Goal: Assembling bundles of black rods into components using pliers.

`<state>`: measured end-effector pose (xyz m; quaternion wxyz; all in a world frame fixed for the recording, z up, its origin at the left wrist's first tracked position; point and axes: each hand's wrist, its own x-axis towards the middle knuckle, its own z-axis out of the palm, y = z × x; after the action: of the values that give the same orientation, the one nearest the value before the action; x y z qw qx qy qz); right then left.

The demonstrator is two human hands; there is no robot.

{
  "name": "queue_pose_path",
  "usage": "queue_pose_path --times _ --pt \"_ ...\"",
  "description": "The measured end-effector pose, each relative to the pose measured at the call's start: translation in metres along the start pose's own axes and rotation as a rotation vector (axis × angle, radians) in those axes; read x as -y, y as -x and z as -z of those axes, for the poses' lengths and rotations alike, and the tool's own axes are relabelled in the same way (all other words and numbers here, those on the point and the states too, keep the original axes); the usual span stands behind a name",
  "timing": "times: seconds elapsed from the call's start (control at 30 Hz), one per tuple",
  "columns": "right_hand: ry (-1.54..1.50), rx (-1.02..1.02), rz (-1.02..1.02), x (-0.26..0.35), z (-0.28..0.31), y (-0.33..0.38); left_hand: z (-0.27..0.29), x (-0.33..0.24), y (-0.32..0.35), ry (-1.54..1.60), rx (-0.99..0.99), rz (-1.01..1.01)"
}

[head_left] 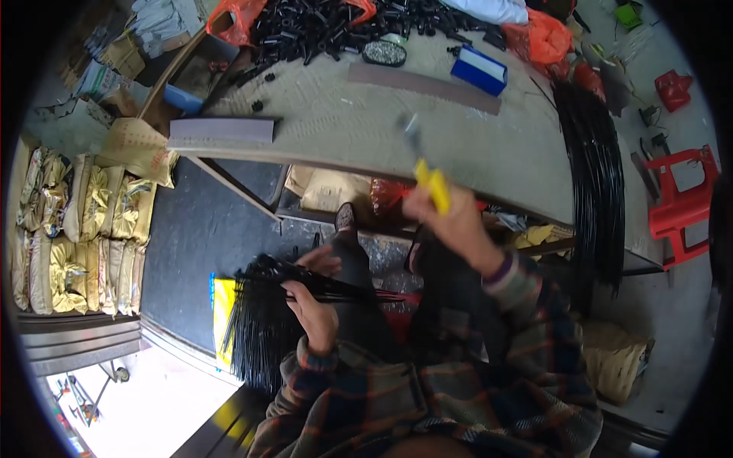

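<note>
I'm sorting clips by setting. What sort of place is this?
Probably a small workshop: a worktable bears a heap of small black parts, a long bundle of black strands drapes over its right end, and packed sacks are stacked at left.

Long grey worktable (328, 126), dark floor (195, 210) beside it, sacks (76, 263) stacked at left, red plastic stool (679, 200) at right, bright light at a lower-left opening (164, 401).
</note>
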<state>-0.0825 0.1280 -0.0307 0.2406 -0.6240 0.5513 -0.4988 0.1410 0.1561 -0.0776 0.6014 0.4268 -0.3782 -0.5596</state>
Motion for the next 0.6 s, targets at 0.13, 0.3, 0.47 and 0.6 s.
queue_pose_path --times 0.13,0.3,0.47,0.6 --pt "0.337 -0.159 -0.025 -0.046 0.039 -0.152 -0.002 0.001 0.007 -0.057 0.216 0.085" --pt "0.994 -0.148 -0.152 -0.055 0.03 -0.25 -0.003 0.005 0.003 -0.102 0.295 0.104" --pt "1.223 0.028 -0.119 -0.078 0.028 -0.282 0.001 0.014 -0.009 -0.098 0.311 0.123" --pt "1.151 0.017 -0.121 -0.085 0.023 -0.285 0.004 0.013 -0.013 -0.106 0.328 0.142"
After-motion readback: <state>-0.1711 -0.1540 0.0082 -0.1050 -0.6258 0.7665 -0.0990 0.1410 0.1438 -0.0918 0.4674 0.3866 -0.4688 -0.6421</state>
